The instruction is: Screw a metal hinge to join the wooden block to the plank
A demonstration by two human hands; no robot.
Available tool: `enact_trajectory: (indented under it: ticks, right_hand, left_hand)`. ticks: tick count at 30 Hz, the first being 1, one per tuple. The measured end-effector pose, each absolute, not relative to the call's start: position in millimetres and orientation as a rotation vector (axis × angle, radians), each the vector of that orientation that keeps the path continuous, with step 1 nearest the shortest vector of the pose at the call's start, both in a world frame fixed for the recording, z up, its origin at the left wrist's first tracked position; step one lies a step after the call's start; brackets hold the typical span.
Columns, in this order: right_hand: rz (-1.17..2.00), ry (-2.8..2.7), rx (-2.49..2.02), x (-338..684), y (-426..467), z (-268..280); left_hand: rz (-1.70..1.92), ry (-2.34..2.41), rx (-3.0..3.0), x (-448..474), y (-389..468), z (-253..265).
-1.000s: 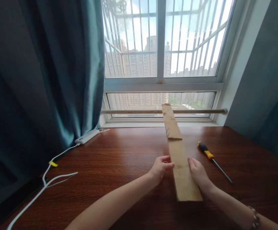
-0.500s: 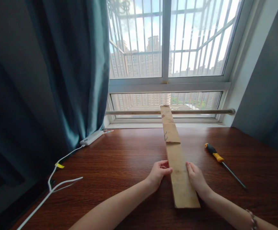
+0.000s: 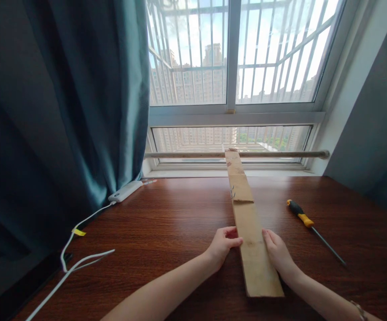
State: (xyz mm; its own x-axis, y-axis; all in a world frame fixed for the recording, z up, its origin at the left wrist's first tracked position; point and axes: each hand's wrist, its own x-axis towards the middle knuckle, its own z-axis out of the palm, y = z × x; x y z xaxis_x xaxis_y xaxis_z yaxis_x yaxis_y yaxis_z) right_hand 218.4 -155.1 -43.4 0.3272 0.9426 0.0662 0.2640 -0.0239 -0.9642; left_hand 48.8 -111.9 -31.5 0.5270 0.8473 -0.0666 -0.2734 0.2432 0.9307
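Note:
A long pale wooden board (image 3: 251,243) lies on the dark wooden table (image 3: 166,227), running from near me toward the window. A shorter piece of board (image 3: 239,183) overlaps its far end and reaches the window rail, with small nails or staples at the joint. My left hand (image 3: 222,245) grips the board's left edge, thumb on top. My right hand (image 3: 278,255) holds the right edge opposite it. A screwdriver (image 3: 308,223) with a black and yellow handle lies on the table to the right of the board, apart from my hands.
A teal curtain (image 3: 79,98) hangs at the left. A white power strip (image 3: 124,191) sits by the window corner, its white cables (image 3: 76,263) trailing over the table's left side. A metal rail (image 3: 186,155) crosses the barred window (image 3: 233,58).
The board and both hands have barely shifted on the table; the view has tilted slightly. Both hands keep the same hold on the board's edges.

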Motion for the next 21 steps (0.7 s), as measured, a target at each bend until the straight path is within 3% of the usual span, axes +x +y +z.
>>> enact_trajectory:
  ticks: [10,18,21]
  right_hand:
    - [0.794,-1.084,-1.438,226,-145,-35]
    - [0.669,-1.100,-1.321,228,-94,-11]
    - [0.728,-1.132,-1.329,223,-80,-9]
  left_hand:
    - [0.821,0.837,1.312,43,-112,-27]
    - [1.312,0.996,1.893,59,-67,-8]
    - [1.313,0.935,2.009,69,-44,-1]
